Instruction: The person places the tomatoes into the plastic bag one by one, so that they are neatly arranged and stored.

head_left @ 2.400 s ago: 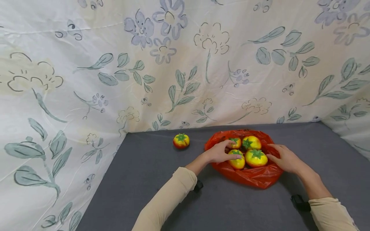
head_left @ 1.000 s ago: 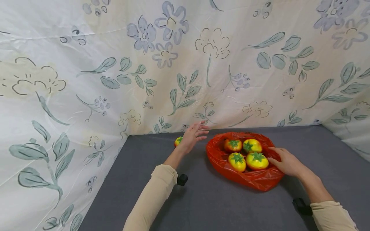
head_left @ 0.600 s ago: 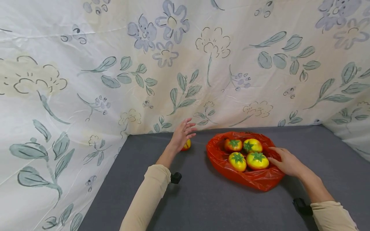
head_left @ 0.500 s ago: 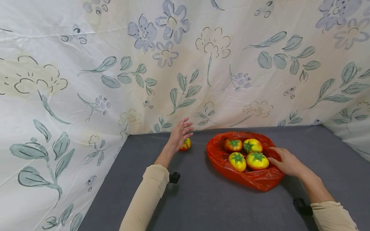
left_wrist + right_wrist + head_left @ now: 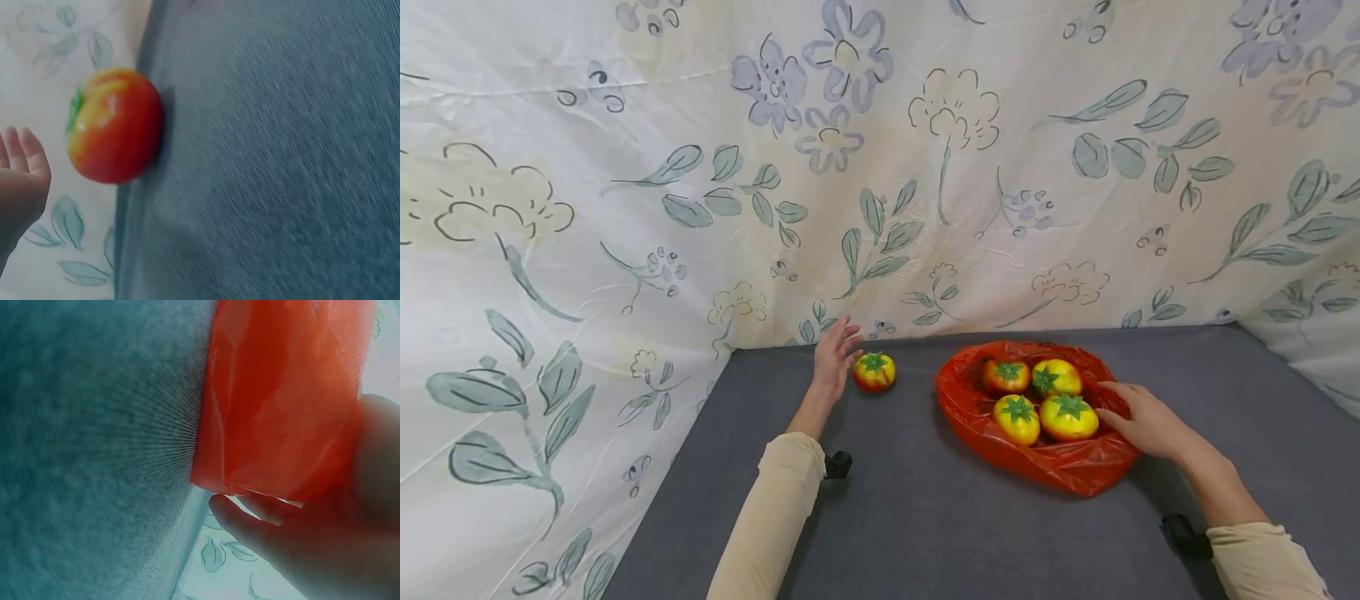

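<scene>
A lone red-and-yellow tomato point(image 5: 873, 372) with a green top sits on the grey table near the back wall. My left hand point(image 5: 836, 350) is open just to its left, fingers straight, with a small gap between them. The left wrist view shows the same tomato point(image 5: 115, 125) beside my fingertips point(image 5: 25, 165). A red plastic bag point(image 5: 1037, 462) lies open on the table with several tomatoes point(image 5: 1037, 396) in it. My right hand point(image 5: 1131, 412) rests flat on the bag's right rim. In the right wrist view the red plastic point(image 5: 287, 394) lies against my right hand point(image 5: 312, 544).
A floral cloth point(image 5: 880, 167) hangs as a wall behind the table and along its left side, close to the lone tomato. More cloth closes the right side point(image 5: 1315, 342). The grey table surface point(image 5: 925, 525) stretches toward me.
My left hand has left the bag, passed over the lone tomato and come down on its left side, uncovering it. The right hand and the bag have stayed put.
</scene>
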`<state>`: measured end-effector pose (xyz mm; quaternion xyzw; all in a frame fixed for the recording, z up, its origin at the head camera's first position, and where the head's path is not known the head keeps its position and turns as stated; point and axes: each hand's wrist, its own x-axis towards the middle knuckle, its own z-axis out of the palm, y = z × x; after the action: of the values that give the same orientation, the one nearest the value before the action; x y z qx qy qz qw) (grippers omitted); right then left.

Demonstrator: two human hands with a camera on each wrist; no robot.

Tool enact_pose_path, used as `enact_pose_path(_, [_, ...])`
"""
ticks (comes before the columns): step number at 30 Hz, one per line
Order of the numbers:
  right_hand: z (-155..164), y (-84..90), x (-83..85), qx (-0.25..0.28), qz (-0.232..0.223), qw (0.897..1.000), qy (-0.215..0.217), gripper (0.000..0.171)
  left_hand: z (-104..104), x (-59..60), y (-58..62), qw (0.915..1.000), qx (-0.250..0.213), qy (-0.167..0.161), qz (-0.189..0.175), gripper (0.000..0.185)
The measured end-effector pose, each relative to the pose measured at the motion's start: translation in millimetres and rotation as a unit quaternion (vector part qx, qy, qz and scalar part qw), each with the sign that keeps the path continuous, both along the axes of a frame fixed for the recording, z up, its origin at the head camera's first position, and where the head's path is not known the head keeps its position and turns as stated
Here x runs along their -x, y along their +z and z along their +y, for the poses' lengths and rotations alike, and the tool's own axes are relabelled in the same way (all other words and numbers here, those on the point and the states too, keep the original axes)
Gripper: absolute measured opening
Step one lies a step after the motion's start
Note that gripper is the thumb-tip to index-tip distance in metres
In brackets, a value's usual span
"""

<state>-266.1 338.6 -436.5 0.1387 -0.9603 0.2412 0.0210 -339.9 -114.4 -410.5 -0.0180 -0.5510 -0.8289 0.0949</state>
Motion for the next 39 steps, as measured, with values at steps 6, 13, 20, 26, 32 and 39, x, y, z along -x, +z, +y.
enact_pose_path(6, [1,0.0,-1.8,-0.002,0.0,1.0,0.0,0.061,-6,-0.9,-14.2,0.9979,0.061,0.018,-0.009,0.052])
enact_pose_path(13, [1,1.1,-3.8,-0.002,0.004,1.0,0.01,0.06,-8,-1.7,-21.0,0.9939,0.102,0.038,-0.018,0.052])
enact_pose_path(20, [0,1.6,-5.0,-0.001,0.004,1.0,0.01,0.061,-8,-0.3,-28.5,0.987,0.158,0.004,-0.033,0.052])
enact_pose_path(26, [0,0.4,-4.4,-0.002,0.006,1.0,0.014,0.061,-3,-2.3,-32.9,0.9725,0.229,-0.008,-0.039,0.053])
enact_pose_path(32, [0,0.6,-4.3,0.002,0.003,1.0,0.014,0.063,-2,-4.2,-37.1,0.9567,0.289,-0.024,-0.025,0.054])
enact_pose_path(39, [0,0.9,-4.4,0.001,0.0,1.0,0.01,0.062,-3,-4.3,-41.5,0.937,0.342,-0.062,-0.035,0.062])
